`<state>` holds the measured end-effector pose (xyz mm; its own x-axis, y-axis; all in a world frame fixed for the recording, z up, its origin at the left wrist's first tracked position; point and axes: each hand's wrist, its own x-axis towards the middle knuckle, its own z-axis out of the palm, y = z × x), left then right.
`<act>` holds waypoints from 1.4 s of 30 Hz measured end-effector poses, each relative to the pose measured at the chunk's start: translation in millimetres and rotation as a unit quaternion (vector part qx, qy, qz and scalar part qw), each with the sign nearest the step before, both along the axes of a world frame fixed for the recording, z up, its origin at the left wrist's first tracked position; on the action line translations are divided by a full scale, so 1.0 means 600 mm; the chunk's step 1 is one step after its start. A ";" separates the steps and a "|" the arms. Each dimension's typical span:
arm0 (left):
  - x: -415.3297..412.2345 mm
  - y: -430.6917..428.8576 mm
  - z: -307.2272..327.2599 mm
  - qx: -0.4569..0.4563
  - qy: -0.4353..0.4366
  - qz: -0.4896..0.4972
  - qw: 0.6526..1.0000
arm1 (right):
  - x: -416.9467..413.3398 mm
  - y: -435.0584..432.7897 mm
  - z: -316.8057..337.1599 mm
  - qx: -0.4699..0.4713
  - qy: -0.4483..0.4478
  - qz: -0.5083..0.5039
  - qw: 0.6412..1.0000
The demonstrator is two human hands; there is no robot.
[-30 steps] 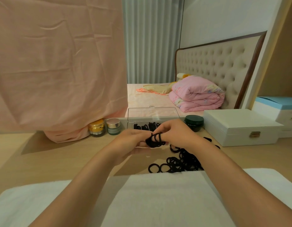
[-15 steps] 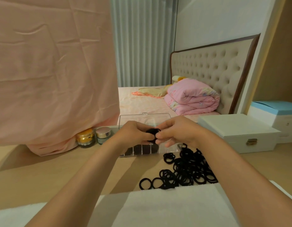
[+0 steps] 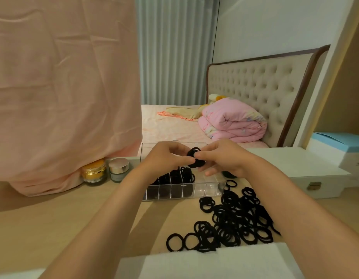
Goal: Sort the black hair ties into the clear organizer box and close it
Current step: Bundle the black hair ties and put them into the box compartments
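A small bunch of black hair ties is pinched between my left hand and my right hand, held just above the clear organizer box. The box stands open on the wooden table, its lid upright behind my hands. Its left compartments hold black ties; the right ones look bare. A loose pile of black hair ties lies on the table to the right front of the box, partly under my right forearm.
A gold jar and a silver-lidded jar stand left of the box, below a hanging pink cloth. A white case sits at the right. A white towel covers the near edge.
The view has tilted down and nearer, so box and pile show more fully. Both hands stay together over the box, still holding the bunch of ties, now gathered tighter.
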<state>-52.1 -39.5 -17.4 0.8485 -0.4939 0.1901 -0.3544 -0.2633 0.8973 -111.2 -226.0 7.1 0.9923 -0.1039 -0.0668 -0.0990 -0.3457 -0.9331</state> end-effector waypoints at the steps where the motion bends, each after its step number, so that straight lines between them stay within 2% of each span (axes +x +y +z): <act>1: 0.004 -0.002 -0.008 0.031 -0.017 -0.002 0.999 | 0.004 -0.002 -0.005 -0.028 0.002 -0.019 0.999; 4: 0.009 -0.006 -0.033 0.162 -0.101 -0.012 0.982 | 0.015 -0.010 -0.022 -0.143 0.014 -0.074 0.987; 7: 0.006 -0.007 -0.042 0.226 -0.150 -0.050 0.961 | 0.028 -0.009 -0.037 -0.223 0.024 -0.093 0.970; 12: 0.009 0.000 -0.042 0.243 -0.181 -0.040 0.952 | 0.058 0.019 -0.044 -0.380 0.039 -0.086 0.920; 16: 0.018 0.004 -0.051 0.225 -0.181 -0.026 0.957 | 0.082 0.042 -0.050 -0.517 0.065 -0.066 0.851; 18: 0.021 0.003 -0.055 0.209 -0.187 -0.015 0.960 | 0.086 0.051 -0.049 -0.556 0.089 -0.050 0.825; 20: 0.021 -0.001 -0.060 0.221 -0.200 -0.024 0.954 | 0.087 0.050 -0.042 -0.560 0.108 -0.022 0.821; 21: 0.020 -0.003 -0.063 0.235 -0.206 -0.032 0.950 | 0.086 0.048 -0.036 -0.547 0.110 0.000 0.830; 24: 0.020 -0.009 -0.067 0.272 -0.222 -0.041 0.935 | 0.070 0.033 -0.013 -0.450 0.111 0.049 0.885; 27: 0.023 -0.012 -0.067 0.266 -0.214 -0.044 0.939 | 0.050 0.014 0.002 -0.320 0.086 0.036 0.943; 29: 0.023 -0.010 -0.064 0.255 -0.205 -0.048 0.944 | 0.041 0.002 0.000 -0.278 0.043 0.015 0.959; 31: 0.022 -0.007 -0.060 0.249 -0.193 -0.052 0.948 | 0.030 -0.003 -0.010 -0.328 0.012 0.007 0.945; 34: 0.023 0.002 -0.057 0.217 -0.175 -0.034 0.960 | 0.020 0.002 -0.037 -0.451 0.004 0.033 0.892; 37: 0.026 0.007 -0.058 0.207 -0.181 -0.015 0.961 | 0.022 0.005 -0.057 -0.568 -0.052 0.069 0.818; 39: 0.024 0.005 -0.060 0.219 -0.183 -0.026 0.958 | 0.027 0.005 -0.065 -0.628 -0.051 0.101 0.770; 40: 0.022 0.003 -0.062 0.228 -0.186 -0.035 0.955 | 0.029 0.004 -0.068 -0.632 -0.042 0.115 0.766; 41: 0.020 0.000 -0.063 0.238 -0.192 -0.044 0.951 | 0.029 0.003 -0.071 -0.616 -0.033 0.120 0.778; 42: 0.018 -0.003 -0.065 0.249 -0.201 -0.050 0.946 | 0.027 0.002 -0.070 -0.579 -0.031 0.113 0.807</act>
